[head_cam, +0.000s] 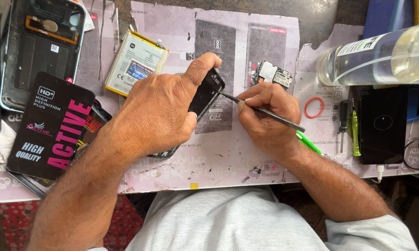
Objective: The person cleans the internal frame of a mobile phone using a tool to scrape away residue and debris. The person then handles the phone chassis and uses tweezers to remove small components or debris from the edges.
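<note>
My left hand (160, 109) grips a black phone frame (208, 93) and tilts it up off the work mat, thumb along its top edge. My right hand (267, 118) holds thin metal tweezers (265, 111) like a pen, and the tip touches the right edge of the phone frame. Most of the frame is hidden under my left palm.
A white phone battery (135, 62) lies at the upper left, beside an open phone back shell (42, 44). A small circuit board (274, 73) sits above my right hand. A red rubber ring (314, 107), screwdrivers (348, 125), a black phone (383, 125), a clear bottle (381, 56) and a black package (51, 123) surround the pink mat (218, 158).
</note>
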